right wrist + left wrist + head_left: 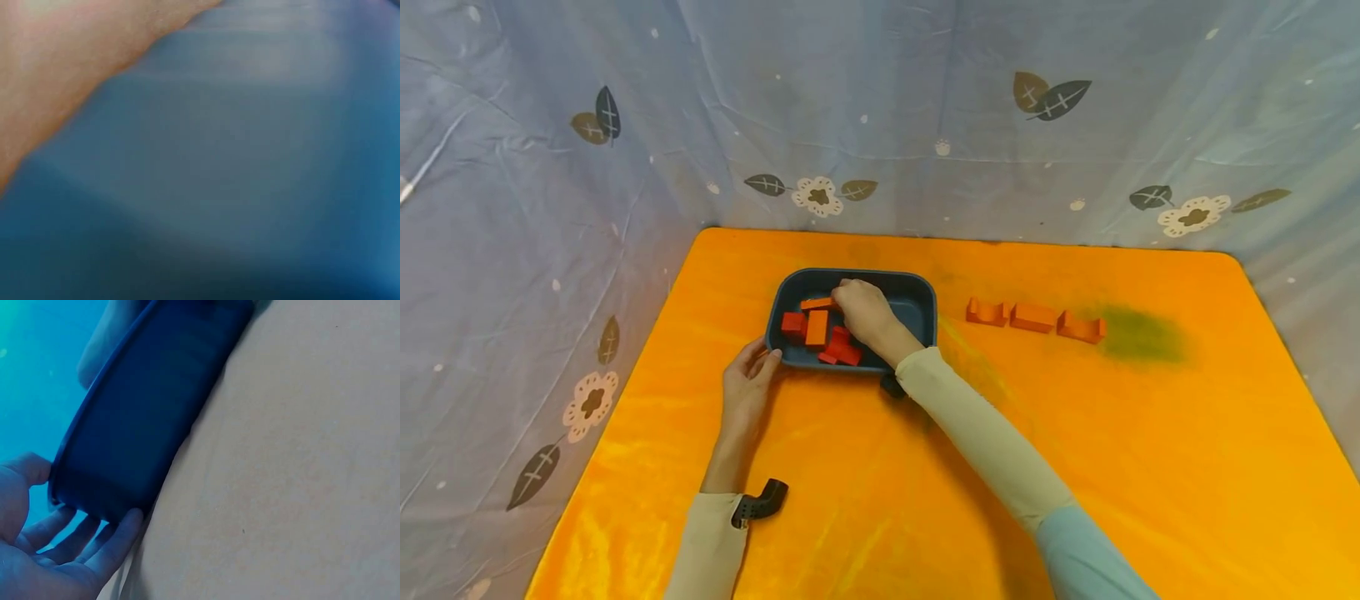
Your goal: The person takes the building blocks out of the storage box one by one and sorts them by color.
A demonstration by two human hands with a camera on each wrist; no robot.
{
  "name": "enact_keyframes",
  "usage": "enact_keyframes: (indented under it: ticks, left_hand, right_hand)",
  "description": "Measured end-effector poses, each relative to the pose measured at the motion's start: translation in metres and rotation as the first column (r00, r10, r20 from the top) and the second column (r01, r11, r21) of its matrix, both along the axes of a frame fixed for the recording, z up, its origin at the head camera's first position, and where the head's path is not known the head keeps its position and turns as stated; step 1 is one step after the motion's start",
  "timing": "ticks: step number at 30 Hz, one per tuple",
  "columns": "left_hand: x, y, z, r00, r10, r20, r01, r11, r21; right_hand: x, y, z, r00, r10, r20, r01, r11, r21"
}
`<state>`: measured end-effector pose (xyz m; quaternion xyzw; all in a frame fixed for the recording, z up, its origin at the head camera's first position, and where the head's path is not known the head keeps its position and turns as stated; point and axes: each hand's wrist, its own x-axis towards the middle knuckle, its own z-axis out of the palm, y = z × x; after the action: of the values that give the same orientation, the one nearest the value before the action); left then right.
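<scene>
A dark blue-grey tray [917, 310] with rounded corners sits on the table, holding several red and orange blocks. At its near left corner my left hand [748, 383] grips the tray, thumb at the rim. In the left wrist view the fingers of the left hand [69, 544] lie along the outer wall of the tray [137, 425]. My right hand [867, 315] reaches inside and pinches a thin orange block [816, 304] near the far wall. Below that block are an upright orange block [817, 329], a red block [792, 325] and more red blocks [841, 348]. The right wrist view is blurred.
To the right of the tray a row of orange blocks stands on the yellow tablecloth [865, 500]: a notched block [987, 312], a rectangular block [1032, 317] and another notched block [1081, 327]. A greenish stain [1146, 335] lies beside them. Patterned curtains [880, 100] surround the table.
</scene>
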<state>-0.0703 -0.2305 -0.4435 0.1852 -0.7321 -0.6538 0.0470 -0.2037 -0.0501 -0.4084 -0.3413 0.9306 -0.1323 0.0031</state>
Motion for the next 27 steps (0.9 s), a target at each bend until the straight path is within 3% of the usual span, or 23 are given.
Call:
enact_keyframes:
  ticks: [5,16,21,27]
  left_hand:
    - [-0.002,0.001,0.000,1.000,-0.013,0.004,0.013,0.999,-0.036]
    - [-0.001,0.003,0.002,1.000,-0.009,0.020,0.010,0.999,-0.040]
    - [-0.001,0.002,0.000,1.000,-0.005,0.014,0.005,1.000,-0.029]
    - [0.000,0.001,0.000,1.000,0.001,0.021,-0.001,1.000,-0.031]
  right_hand:
    - [-0.001,0.003,0.001,0.999,-0.040,-0.008,0.040,0.998,0.048]
    - [0.002,0.007,0.002,0.999,-0.042,-0.001,0.042,0.997,0.064]
    - [0.005,0.014,0.011,0.999,-0.041,0.008,0.041,0.999,-0.005]
    - [0.006,0.028,0.020,0.995,-0.020,0.096,0.028,0.996,-0.086]
